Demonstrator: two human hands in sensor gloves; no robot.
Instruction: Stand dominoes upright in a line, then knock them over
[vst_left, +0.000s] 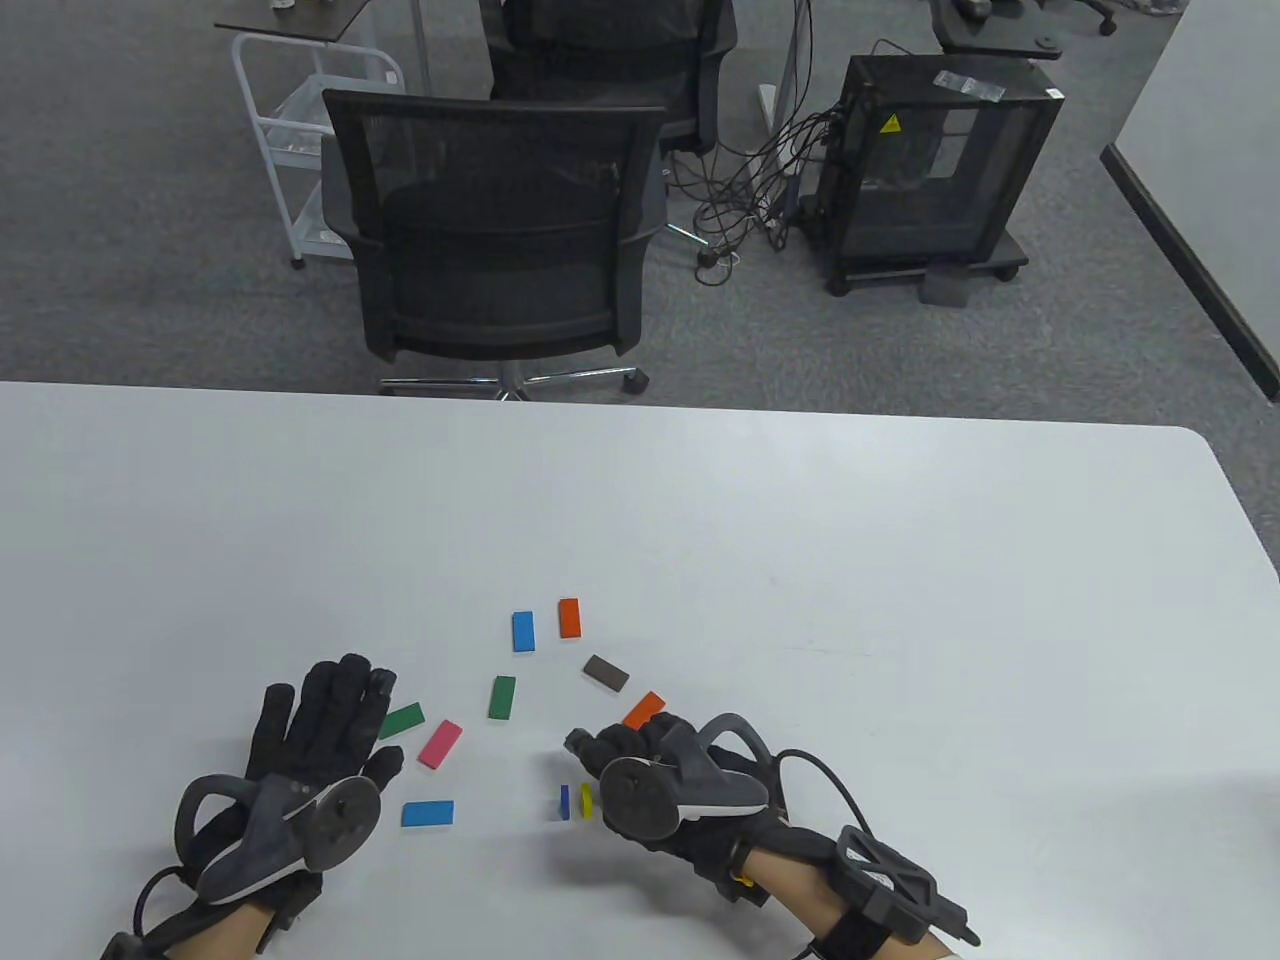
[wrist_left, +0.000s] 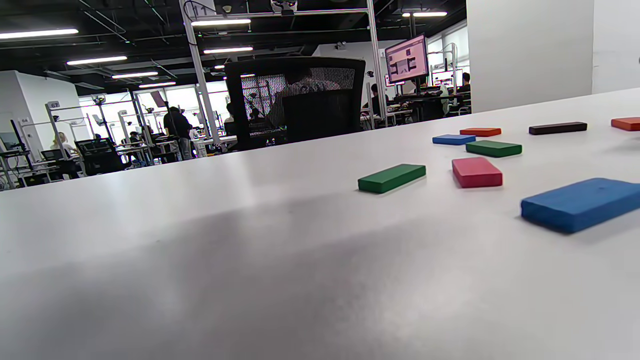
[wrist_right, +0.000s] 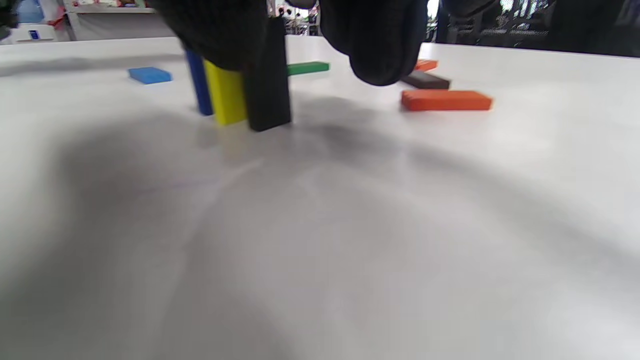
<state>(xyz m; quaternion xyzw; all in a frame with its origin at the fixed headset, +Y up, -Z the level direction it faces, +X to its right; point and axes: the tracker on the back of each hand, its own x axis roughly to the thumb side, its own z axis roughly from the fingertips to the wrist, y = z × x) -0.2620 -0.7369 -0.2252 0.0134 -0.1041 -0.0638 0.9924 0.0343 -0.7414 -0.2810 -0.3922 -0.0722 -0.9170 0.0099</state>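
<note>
A: Where is the line of dominoes?

B: Three stand upright near the tabletop's (vst_left: 900, 560) front edge, under the right hand (vst_left: 650, 775): a black domino (wrist_right: 267, 75), a yellow domino (wrist_right: 225, 92) just beside it, then a dark blue domino (wrist_right: 199, 82). The right wrist view shows the hand's fingers (wrist_right: 220, 30) curled onto the top of the black one, gripping it; its lower end sits on the tabletop. From above, only the yellow and dark blue ones show, just left of the hand.

A: Which way do they point?

B: Long axes vertical. The row runs left to right across the tabletop, broad faces toward one another.

A: And the loose pieces?

B: All lie flat. An orange domino (vst_left: 644, 709) lies just beyond the right hand's knuckles, a brown domino (vst_left: 606, 673) past that. Farther back a light blue domino (vst_left: 523, 631) and a second orange domino (vst_left: 569, 617) lie side by side, long axes pointing away from the person. A green domino (vst_left: 502, 697) is in the middle; a pink domino (vst_left: 440, 744) and a second green domino (vst_left: 401, 720) lie angled near the left hand (vst_left: 300, 760).

A: The left hand?

B: Resting flat on the tabletop, fingers straight, holding nothing. Another light blue domino (vst_left: 428, 813) lies crosswise just right of it.

A: Room to move?

B: Bare tabletop stretches far right and beyond the pieces.
</note>
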